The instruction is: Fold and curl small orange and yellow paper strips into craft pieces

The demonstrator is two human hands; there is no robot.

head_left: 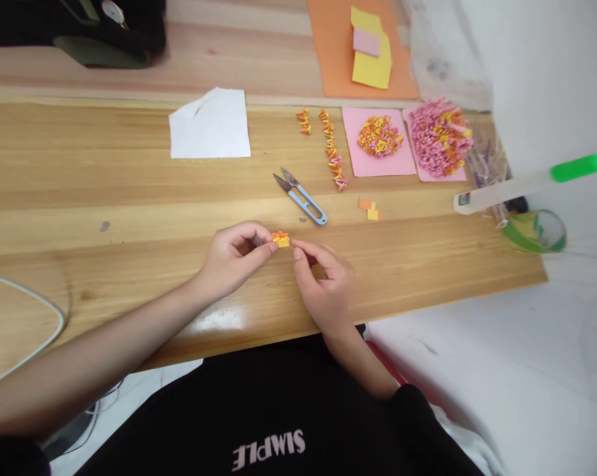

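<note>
Between thumb and forefinger, my left hand [236, 258] pinches a small orange and yellow piece [281, 240] with a bumpy top edge. Just right of it, my right hand [325, 277] has its thumb and forefinger closed near the piece; what they hold, if anything, is too small to make out. Blue thread snips [305, 202] lie beyond the hands, blades pointing away to the left. Small orange and yellow paper bits [372, 213] lie to the right. A row of little orange, yellow and pink pieces [330, 142] runs behind the snips, with a shorter row [304, 121] beside it.
Piles of small pieces rest on two pink sheets [350, 158] [427, 175]. White paper [211, 132] lies at the back left, an orange sheet [335, 73] with notes at the back. A green-ended stick [511, 188] and green tape roll [536, 231] are at the right.
</note>
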